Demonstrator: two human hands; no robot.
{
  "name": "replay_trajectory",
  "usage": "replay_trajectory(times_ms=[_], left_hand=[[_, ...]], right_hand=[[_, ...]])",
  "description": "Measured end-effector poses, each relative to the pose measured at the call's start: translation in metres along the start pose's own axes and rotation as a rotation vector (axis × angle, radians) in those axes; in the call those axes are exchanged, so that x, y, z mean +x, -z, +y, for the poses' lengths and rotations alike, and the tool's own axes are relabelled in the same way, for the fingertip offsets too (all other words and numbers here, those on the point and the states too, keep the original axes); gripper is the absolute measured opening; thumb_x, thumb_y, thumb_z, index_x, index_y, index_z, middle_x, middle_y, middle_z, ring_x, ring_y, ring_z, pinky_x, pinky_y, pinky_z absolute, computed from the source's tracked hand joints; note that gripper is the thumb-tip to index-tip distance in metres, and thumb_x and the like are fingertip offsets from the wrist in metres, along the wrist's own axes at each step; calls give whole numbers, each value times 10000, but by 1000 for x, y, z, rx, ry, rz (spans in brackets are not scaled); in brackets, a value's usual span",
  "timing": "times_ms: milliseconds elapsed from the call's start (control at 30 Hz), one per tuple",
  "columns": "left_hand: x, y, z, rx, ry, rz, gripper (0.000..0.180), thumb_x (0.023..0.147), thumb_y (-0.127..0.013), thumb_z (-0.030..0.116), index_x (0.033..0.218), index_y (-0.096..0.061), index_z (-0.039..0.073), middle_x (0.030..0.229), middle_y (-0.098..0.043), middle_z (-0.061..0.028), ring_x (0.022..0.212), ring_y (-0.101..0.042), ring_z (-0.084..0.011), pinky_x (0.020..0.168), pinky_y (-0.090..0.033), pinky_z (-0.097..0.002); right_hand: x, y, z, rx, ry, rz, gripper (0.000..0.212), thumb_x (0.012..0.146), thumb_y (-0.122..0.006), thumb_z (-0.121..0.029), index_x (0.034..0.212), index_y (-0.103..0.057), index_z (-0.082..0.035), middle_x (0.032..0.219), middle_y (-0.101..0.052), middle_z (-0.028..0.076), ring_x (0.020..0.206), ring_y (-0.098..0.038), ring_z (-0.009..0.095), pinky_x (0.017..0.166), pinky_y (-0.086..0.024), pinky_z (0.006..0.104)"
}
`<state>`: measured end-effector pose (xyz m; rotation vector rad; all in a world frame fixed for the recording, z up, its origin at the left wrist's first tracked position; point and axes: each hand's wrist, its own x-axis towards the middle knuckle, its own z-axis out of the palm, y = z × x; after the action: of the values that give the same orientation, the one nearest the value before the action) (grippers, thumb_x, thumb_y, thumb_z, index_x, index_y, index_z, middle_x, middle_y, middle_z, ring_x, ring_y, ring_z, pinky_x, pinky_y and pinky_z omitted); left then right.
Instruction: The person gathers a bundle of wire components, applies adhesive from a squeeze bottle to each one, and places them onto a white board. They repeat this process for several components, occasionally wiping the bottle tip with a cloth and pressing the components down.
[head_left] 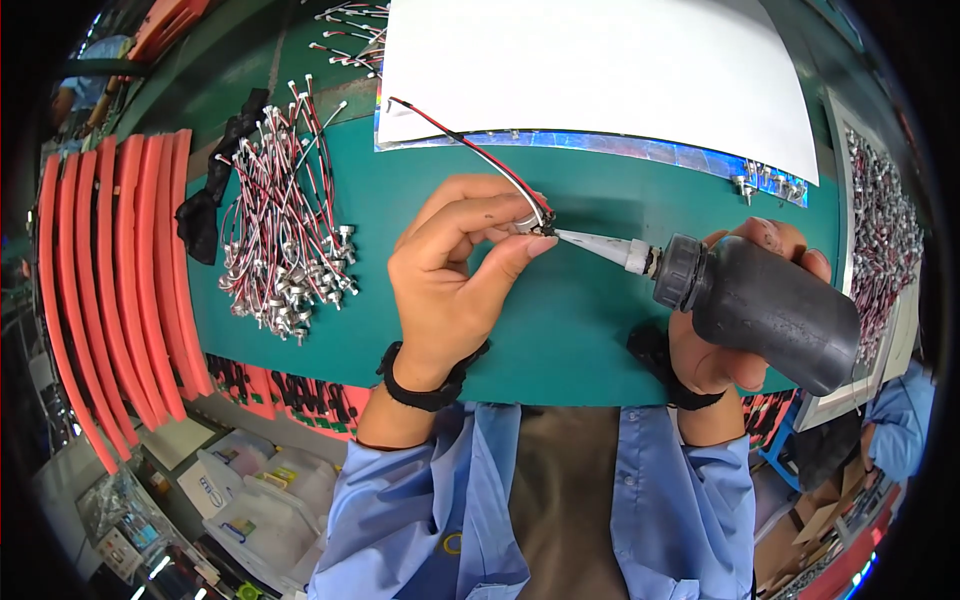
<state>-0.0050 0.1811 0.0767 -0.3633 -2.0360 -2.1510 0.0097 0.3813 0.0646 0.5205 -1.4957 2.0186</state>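
My left hand (445, 275) pinches a small metal part with a wire lead (515, 182) between thumb and fingers. It looks like a potentiometer; its red, black and white wires rise to the upper left and end in a small white plug. My right hand (710, 355) is wrapped round a black squeeze bottle (780, 310), tilted on its side. The bottle's pale cone nozzle (600, 247) points left, its tip at the wired end of the part. Whether it touches there, I cannot tell. Several similar wired parts (290, 220) lie heaped to the left.
Beneath my hands is a green mat (580, 340). A white sheet (600, 70) covers the far side, with loose metal parts (765, 183) at its near right corner. Red foam strips (130, 280) stand left. A tray of wired parts (880, 220) is at right.
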Motion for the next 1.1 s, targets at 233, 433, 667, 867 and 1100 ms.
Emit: replay_trajectory(times_ms=[233, 433, 667, 867, 1100], left_hand=[[0, 1, 2, 21, 14, -2, 238, 692, -626, -117, 919, -581, -61, 951, -551, -144, 794, -567, -155, 661, -495, -236], [1, -1, 2, 42, 26, -1, 237, 685, -643, -102, 910, -591, -52, 937, -561, -131, 780, -564, -144, 644, -479, -227], [1, -5, 2, 79, 2, 30, 217, 666, -680, -63, 871, -615, -33, 877, -585, -113, 725, -570, -139, 606, -469, -223], [0, -6, -1, 98, -13, 34, 213, 663, -685, -54, 864, -618, -31, 871, -588, -112, 710, -571, -137, 598, -468, -222], [0, -3, 3, 62, 33, 5, 212, 681, -660, -72, 885, -607, -43, 915, -582, -118, 719, -571, -128, 612, -471, -213]], right_hand=[[4, 7, -1, -62, 54, -122, 859, 624, -739, -441, 1287, -297, -121, 1157, -402, 108, 1125, -427, 240, 902, -420, 376], [4, 7, 0, -113, 71, -153, 854, 636, -721, -456, 1289, -293, -109, 1164, -411, 134, 1116, -434, 248, 882, -433, 370], [7, 2, 4, -196, 117, -106, 815, 705, -629, -524, 1290, -280, -77, 1176, -424, 160, 1119, -430, 258, 890, -424, 365], [11, -8, -1, -96, -75, 229, 722, 787, -525, -536, 1278, -300, -56, 1228, -416, 191, 1091, -452, 237, 917, -403, 350], [32, -4, -6, 203, -183, 456, 584, 843, -477, -485, 1225, -382, -53, 1253, -414, 179, 1011, -491, 192, 754, -422, 283]])
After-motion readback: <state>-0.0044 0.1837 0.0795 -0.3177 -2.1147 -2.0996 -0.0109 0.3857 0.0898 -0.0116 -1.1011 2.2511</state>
